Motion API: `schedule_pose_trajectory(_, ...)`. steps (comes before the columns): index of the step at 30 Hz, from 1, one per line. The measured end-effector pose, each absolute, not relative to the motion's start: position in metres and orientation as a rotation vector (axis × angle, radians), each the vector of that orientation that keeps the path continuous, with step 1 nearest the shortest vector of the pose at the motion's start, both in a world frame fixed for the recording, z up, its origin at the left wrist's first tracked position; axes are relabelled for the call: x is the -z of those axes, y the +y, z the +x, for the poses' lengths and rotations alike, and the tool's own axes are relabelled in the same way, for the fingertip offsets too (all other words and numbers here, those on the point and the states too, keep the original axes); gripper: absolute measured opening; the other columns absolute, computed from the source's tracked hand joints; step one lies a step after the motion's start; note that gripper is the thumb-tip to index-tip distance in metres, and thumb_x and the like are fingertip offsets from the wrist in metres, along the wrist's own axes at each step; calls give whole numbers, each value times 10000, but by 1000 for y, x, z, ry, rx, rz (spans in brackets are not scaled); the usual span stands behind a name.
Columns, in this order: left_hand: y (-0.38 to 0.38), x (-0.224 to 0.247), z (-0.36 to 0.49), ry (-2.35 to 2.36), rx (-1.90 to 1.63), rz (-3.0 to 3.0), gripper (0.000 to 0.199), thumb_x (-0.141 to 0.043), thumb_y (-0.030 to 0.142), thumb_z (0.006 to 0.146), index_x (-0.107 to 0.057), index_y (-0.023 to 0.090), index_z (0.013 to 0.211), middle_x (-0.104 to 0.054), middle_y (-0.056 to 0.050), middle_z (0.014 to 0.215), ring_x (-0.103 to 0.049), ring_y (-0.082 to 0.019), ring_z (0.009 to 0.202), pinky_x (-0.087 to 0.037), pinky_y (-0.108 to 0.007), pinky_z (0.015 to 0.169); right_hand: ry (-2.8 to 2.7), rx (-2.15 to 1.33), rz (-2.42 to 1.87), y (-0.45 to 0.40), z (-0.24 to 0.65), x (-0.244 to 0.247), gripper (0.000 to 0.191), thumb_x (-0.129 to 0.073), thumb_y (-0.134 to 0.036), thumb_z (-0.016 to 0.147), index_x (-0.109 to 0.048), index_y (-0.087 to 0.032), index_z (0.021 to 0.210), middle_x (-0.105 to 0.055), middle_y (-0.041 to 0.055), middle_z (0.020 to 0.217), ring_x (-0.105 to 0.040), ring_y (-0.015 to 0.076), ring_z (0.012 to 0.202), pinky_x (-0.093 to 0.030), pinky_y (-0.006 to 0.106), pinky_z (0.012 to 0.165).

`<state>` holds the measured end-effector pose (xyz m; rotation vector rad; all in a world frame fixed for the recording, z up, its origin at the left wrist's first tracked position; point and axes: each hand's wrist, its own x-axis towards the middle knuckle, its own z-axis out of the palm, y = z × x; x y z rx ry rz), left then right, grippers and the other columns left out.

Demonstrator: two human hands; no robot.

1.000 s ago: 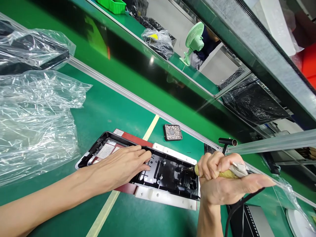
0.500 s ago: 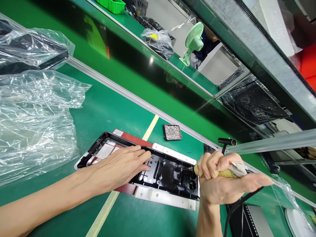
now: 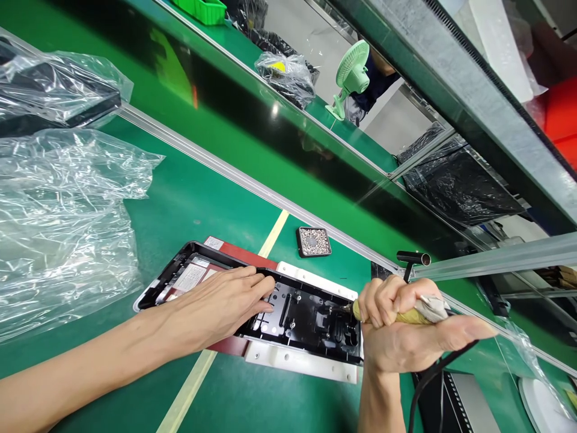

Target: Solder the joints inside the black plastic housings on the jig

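Note:
A long black plastic housing lies open side up, slanting across the bench, with a dark metal plate and small screw posts inside. Across its middle rests my left hand, fingers bent over the far rim and thumb inside, holding it. My right hand is wrapped around an electric screwdriver with a yellow-wrapped body and a black cord. The tool's tip points into the right end of the housing; its exact contact point is hard to see. White fixture strips flank the housing on a reddish-brown board.
A small black tray of screws sits beyond the housing. Clear plastic bags cover the left side. A metal rail runs behind. At lower right are a dark laptop-like object and a white round item. A green fan stands farther back.
The view has shifted very slightly. Both hands, the screwdriver and the housing keep the same places relative to one another.

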<state>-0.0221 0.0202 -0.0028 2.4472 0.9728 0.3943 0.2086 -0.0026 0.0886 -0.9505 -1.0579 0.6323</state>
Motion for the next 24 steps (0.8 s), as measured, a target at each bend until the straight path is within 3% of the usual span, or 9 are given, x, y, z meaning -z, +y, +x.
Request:
schedule_pose_trajectory(14,23,3,-22,956,-338,2429,213,-445,350,1043,-482,201,896,-552,1,813,-508,-164,735,-332,-302,616,-1096,-638,-872,0,209,-90,659,-329,-796,871,-428,-211,585,-329,-93,415,-281,63,294,-295,198,274)
schedule_pose_trajectory(24,22,5,-22,947,-360,2461,210,-454,342,1041,-478,203,886,-548,4,801,-501,-161,721,-336,-303,615,-1084,-682,-897,1,209,-90,701,-323,-873,797,-409,-214,575,-331,-95,397,-270,71,288,-278,203,260)
